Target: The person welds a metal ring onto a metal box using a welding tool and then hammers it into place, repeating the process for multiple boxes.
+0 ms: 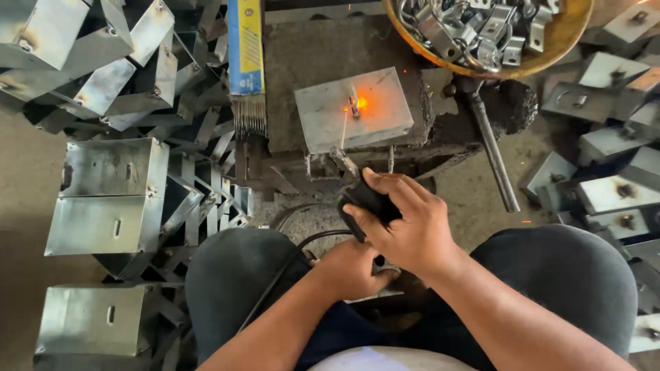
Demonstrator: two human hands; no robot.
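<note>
My right hand (402, 223) grips a black welding electrode holder (364, 203). Its thin rod (344, 130) reaches up to a small metal clip (354, 103) standing on a grey steel box (354, 110). An orange glow and a few sparks show at the clip's base. My left hand (350, 268) sits just below the right one, closed around the holder's lower end where the black cable (275, 282) runs off over my left knee. The box rests on a dark, scorched work block (302, 62).
Piles of folded steel boxes (110, 199) lie at the left, more (612, 192) at the right. A yellow basin (550, 55) of metal clips sits at the top right. A blue and yellow pack of welding rods (246, 62) and a hammer (491, 151) flank the block.
</note>
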